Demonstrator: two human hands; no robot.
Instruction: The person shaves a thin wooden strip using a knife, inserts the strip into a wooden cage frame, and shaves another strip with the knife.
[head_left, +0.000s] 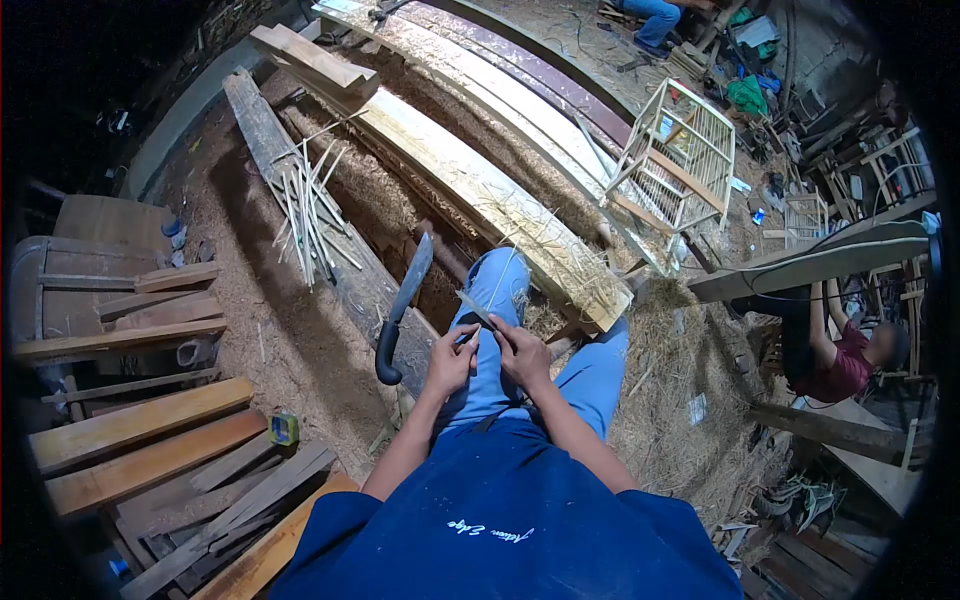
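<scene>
Over my knee, my left hand (453, 359) is closed in a pinch around something dark and too small to make out. My right hand (521, 352) is beside it, its fingers wrapped round a short knife (477, 308) that points up and left. A thin pale strip rises near the blade. To the left, a large black-handled knife (405, 304) lies on a weathered plank (258, 130). Thin pale sticks (310, 215) are piled farther up that plank.
A long pale beam (470, 180) with shavings runs beyond my knees. A stick cage (673, 165) stands at the upper right. One person (850, 355) is at the right, another (655, 18) at the top. Boards (150, 420) lie left.
</scene>
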